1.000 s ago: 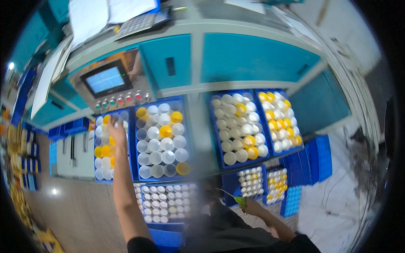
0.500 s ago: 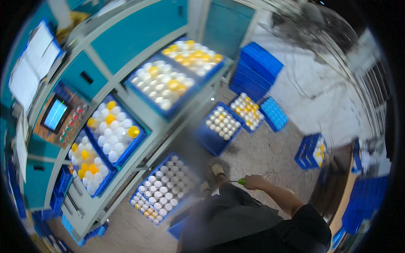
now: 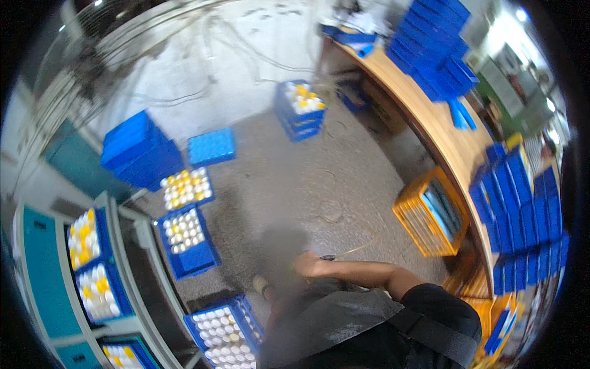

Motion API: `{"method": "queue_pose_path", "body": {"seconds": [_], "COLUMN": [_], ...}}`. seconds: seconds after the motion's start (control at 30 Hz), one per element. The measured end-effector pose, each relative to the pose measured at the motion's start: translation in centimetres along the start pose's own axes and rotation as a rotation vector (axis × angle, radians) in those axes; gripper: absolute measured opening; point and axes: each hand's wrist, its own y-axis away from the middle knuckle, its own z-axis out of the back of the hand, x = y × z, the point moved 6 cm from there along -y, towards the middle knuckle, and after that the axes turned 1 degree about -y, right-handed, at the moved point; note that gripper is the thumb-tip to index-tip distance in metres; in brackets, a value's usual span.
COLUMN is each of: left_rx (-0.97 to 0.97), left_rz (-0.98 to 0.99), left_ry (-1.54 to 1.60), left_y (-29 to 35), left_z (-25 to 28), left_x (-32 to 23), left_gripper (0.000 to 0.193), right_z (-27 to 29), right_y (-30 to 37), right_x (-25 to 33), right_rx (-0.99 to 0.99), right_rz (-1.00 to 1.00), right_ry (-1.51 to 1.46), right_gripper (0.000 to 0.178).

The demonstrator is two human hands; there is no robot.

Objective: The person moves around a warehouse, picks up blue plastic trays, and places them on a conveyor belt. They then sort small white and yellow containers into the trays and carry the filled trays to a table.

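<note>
My right hand (image 3: 310,265) is closed in front of my apron, held low over the floor. Its fingers are wrapped round a thin tool with a green handle, which showed more plainly a moment ago; now the grip and blur hide most of it. A small dark piece (image 3: 327,257) sticks out beside the hand, with a thin pale line running on from it. My left hand is out of the picture. Closest on the left is a blue crate (image 3: 192,321) of white round-topped pieces on the floor.
Blue trays of white and yellow pieces (image 3: 187,187) stand left, by a teal machine (image 3: 46,277). A stacked crate (image 3: 299,126) stands ahead. On the right are a wooden bench (image 3: 424,107), blue bins (image 3: 516,209) and an orange crate (image 3: 424,212). Cables lie along the back.
The view has swung to the right: the machine's control panel has left the picture, and the bench, blue bins and orange crate have come in. My right hand stays closed before me.
</note>
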Motion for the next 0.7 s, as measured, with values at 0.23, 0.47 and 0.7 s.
{"method": "queue_pose_path", "body": {"seconds": [0.23, 0.47, 0.7], "left_rx": [-0.012, -0.52, 0.372], "left_rz": [-0.093, -0.507, -0.24], "left_ry": [-0.327, -0.454, -0.582], "left_y": [-10.0, -27.2, -32.7], "left_z": [-1.8, -2.8, -6.2], "left_x": [-19.3, -29.1, -29.6], "left_gripper": [0.033, 0.043, 0.031], "right_z": [7.6, 9.5, 12.1], "right_y": [13.0, 21.7, 30.8], "right_x": [-12.5, -26.9, -42.2], "right_rx": [0.063, -0.044, -0.753], "right_rz": [-0.267, -0.656, -1.239], "right_ry": [-0.19, -0.492, -0.472], "right_gripper": [0.03, 0.042, 0.049]}}
